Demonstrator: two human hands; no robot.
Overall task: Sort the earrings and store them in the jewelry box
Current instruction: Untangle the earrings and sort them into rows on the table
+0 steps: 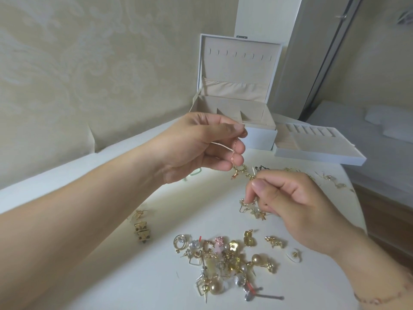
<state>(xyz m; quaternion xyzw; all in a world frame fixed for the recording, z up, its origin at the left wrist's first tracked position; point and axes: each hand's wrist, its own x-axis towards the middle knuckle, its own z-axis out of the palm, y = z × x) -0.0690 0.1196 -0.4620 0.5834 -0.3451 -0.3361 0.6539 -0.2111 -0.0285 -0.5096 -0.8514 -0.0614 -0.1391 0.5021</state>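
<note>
Left hand (pixel 201 144) above table edge (pixel 134 139)

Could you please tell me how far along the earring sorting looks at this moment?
Early. The jewelry box stands open with its tray lifted out beside it; no earrings show in either. A few pairs lie apart on the table. The left hand pinches a dangling chain earring; the right hand pinches another. The mixed pile remains.

Both hands raised, fingers pinched: left (pixel 201 144), right (pixel 290 198).
</note>
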